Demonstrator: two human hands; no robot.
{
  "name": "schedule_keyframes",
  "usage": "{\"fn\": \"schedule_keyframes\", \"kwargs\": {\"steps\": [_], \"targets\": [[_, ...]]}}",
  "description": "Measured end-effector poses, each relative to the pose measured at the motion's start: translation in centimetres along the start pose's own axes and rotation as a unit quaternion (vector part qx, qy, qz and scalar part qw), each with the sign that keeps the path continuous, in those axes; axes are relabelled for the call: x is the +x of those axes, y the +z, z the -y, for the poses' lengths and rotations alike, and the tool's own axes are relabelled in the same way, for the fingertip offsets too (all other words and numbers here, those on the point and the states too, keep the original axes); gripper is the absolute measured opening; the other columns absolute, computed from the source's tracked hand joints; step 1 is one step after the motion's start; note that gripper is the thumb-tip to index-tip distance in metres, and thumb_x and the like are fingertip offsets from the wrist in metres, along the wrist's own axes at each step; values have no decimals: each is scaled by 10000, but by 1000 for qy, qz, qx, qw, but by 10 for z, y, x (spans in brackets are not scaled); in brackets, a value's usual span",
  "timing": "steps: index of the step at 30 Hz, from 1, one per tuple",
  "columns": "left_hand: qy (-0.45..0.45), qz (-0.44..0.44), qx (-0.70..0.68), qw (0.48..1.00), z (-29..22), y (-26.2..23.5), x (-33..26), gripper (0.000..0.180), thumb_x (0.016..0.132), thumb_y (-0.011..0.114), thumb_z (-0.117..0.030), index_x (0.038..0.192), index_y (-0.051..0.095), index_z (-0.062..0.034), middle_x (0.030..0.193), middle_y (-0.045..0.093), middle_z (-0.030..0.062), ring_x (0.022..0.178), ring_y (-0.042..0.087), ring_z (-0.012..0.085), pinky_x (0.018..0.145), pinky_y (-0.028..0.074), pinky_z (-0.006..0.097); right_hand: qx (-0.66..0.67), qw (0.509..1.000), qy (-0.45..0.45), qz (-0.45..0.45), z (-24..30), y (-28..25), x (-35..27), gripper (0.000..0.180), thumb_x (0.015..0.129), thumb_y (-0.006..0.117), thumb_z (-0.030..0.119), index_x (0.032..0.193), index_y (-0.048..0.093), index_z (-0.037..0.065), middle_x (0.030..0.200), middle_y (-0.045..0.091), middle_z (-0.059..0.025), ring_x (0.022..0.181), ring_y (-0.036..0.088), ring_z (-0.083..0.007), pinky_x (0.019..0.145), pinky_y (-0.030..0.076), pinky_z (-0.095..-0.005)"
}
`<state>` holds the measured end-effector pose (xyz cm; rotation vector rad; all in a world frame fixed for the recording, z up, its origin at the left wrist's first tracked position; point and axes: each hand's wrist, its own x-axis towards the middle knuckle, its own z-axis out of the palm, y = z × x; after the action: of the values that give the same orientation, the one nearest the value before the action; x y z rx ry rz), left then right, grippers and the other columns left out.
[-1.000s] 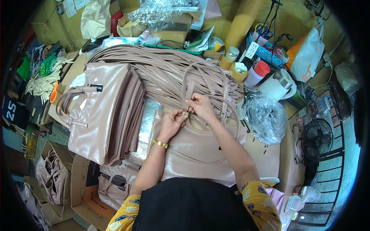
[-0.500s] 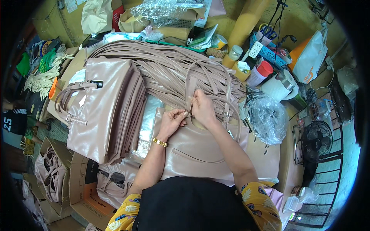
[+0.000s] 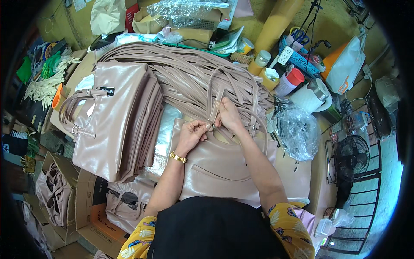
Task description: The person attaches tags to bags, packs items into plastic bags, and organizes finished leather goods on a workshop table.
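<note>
A pinkish-beige handbag (image 3: 213,175) lies flat on the table before me, its handles pointing away. My left hand (image 3: 192,135) is closed in a pinch at the left handle's base, by the bag's top edge. My right hand (image 3: 229,115) grips the short strap (image 3: 219,93) there, just above and right of the left fingertips. Fingers hide most of the fitting between the hands. The looped handle (image 3: 255,88) arches beyond them, and a metal buckle (image 3: 252,127) shows on its right side. A loose strap (image 3: 215,175) curves across the bag's front.
Left of my hands stands a stack of matching handbags (image 3: 113,123). Long loose straps (image 3: 179,75) are heaped behind. Crumpled clear plastic (image 3: 299,134), a white kettle (image 3: 311,96) and a blue basket (image 3: 297,54) line the right. A cardboard box (image 3: 89,211) holds more bags at lower left.
My right hand has shifted slightly, and the short strap's free end now leans to the right above it. My left hand keeps its pinch at the handle base.
</note>
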<state>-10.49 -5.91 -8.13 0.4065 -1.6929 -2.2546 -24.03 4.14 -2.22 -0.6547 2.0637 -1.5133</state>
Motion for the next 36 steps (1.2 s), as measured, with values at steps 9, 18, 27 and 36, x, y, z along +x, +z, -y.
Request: {"fn": "schedule_keyframes", "kwargs": {"steps": [9,18,27,36], "targets": [[7,9,14,1000,4,-4,3,148,886,671,-155,880,648,-9,644,619,8,530,556,52,493,440,188,-18,1000,-5,9,2,4,1,224,995,436,186,865,433,4,574,529,-59,405,562,-147,358,423,-288],[15,-13,21,1000,3,0,3,105,900,634,-112,866,639,-13,624,617,12,523,560,58,482,435,188,-69,994,-82,-20,8,9,-15,124,947,499,120,891,459,17,654,588,-93,490,599,-204,450,468,-322],[-50,50,-126,990,1,-10,6,167,912,602,-93,1010,661,28,804,655,18,641,577,59,582,456,178,-336,801,-496,-17,-34,-2,-70,268,762,638,25,1023,595,68,965,653,-104,735,630,-278,644,508,-376],[50,-17,64,997,11,-2,5,162,900,640,-109,994,676,19,829,676,13,700,576,49,633,471,206,-129,980,-12,148,-55,17,-94,209,846,683,140,985,611,2,858,656,-95,567,543,-111,526,425,-253]]}}
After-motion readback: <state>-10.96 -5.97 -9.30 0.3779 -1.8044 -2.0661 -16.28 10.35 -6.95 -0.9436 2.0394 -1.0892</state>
